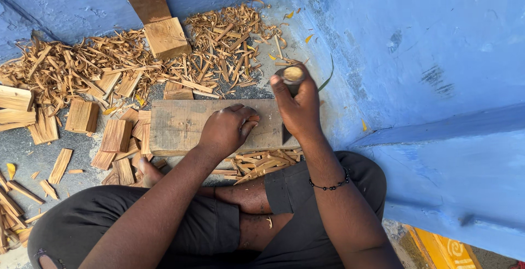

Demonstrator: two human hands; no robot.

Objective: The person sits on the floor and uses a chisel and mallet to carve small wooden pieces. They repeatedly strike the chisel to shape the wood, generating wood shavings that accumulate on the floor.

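Right hand point(298, 107) fingers wrap a tool handle point(292, 76); left hand point(225, 129) fingers pinch wood on the board point(175, 124), shavings point(82, 66) behind.

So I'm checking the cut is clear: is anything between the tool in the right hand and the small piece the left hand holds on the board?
Nothing visible: the right hand grips the tool right beside the left hand on the board.

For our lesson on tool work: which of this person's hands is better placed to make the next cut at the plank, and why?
Probably the right hand: it grips the upright wooden-handled tool at the plank edge. The left hand rests fingers-down on the plank, holding no tool.
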